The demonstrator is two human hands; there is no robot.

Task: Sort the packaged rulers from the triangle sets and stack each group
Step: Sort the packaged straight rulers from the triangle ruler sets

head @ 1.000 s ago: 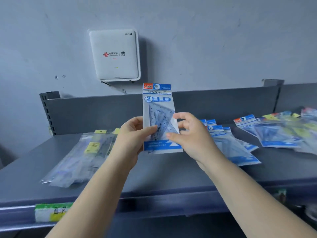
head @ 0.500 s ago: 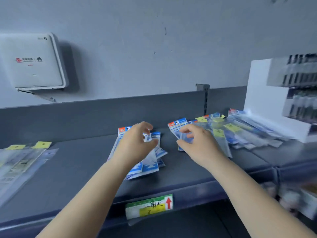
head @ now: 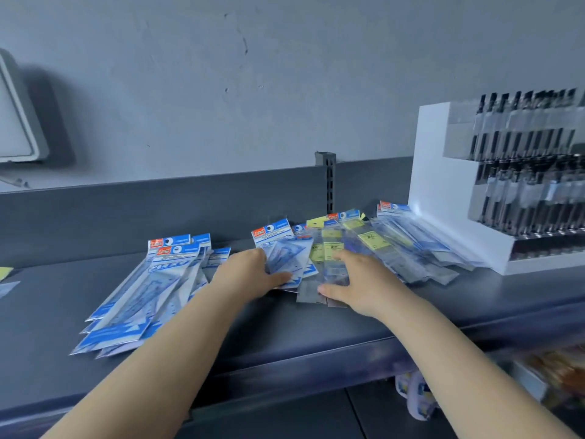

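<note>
place: stationery shop | cues: grey metal shelf (head: 285,337); white pen display rack (head: 449,191); packaged triangle sets (head: 148,289)

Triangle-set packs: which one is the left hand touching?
The left hand touches the blue-headed triangle pack in the mixed pile, not the sorted stack further left.
</note>
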